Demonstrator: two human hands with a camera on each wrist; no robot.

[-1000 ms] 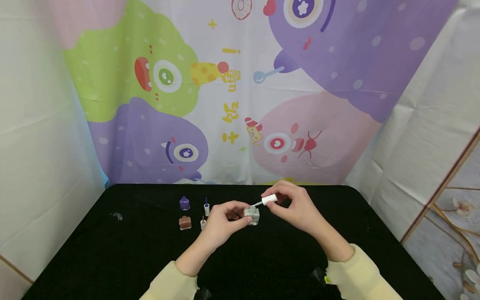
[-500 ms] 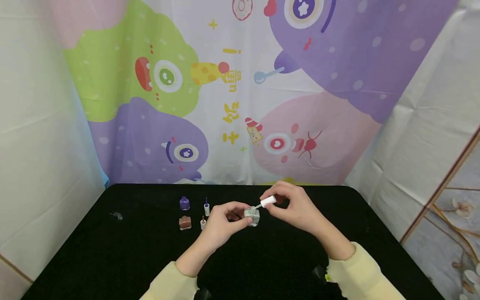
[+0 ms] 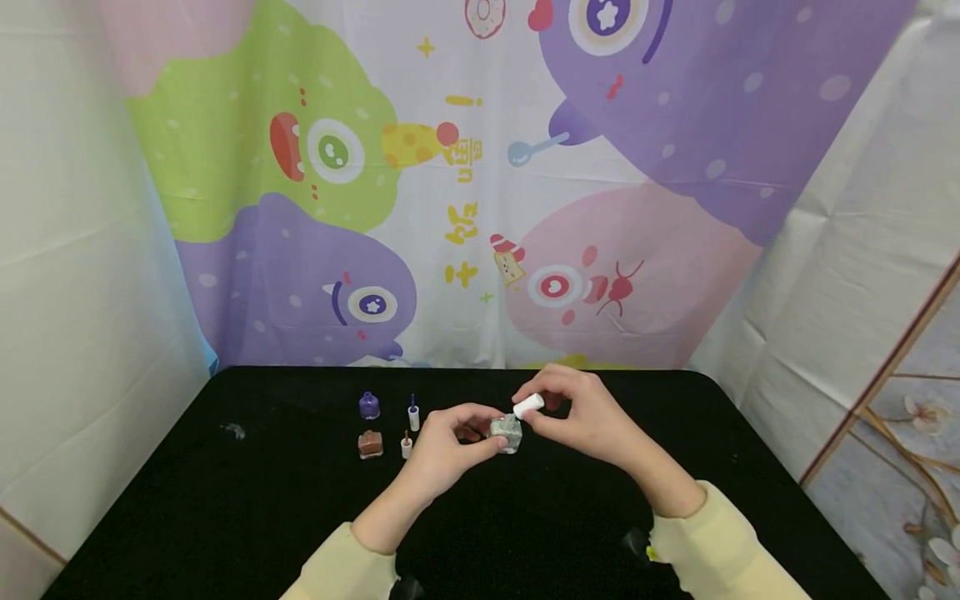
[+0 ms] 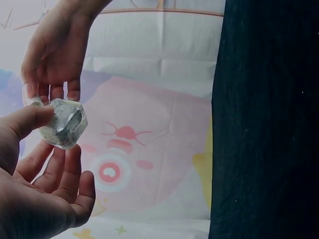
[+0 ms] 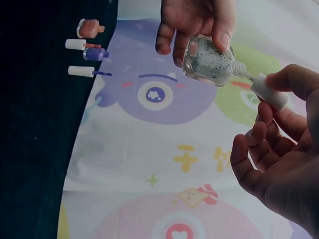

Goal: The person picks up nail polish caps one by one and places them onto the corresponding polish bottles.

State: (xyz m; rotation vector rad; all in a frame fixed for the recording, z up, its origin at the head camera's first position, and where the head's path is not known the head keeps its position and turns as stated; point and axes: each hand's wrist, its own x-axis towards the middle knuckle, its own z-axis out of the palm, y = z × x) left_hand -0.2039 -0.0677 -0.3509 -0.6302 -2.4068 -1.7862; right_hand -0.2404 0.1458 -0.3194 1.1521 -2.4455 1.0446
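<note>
Looking closely, we see the left hand [image 3: 447, 447] gripping the glitter bottle [image 3: 507, 435] by its body, perhaps leaving its neck [image 5: 240, 68] free for the white cap [image 3: 529, 407] which the right hand [image 3: 588, 415] pinches.

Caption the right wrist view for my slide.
Left hand holds a flecked bottle as the right hand pinches a white cap near its neck.

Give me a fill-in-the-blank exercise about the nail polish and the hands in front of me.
1. The left hand grips the clear glass bottle of glitter polish, and the right hand pinches a small cylindrical cap coloured ____.
2. The slim white brush caps on the black table number ____.
3. Of the purple polish bottle and the brown polish bottle, the one nearer the person is ____.

Missing words: white; two; brown.
</note>
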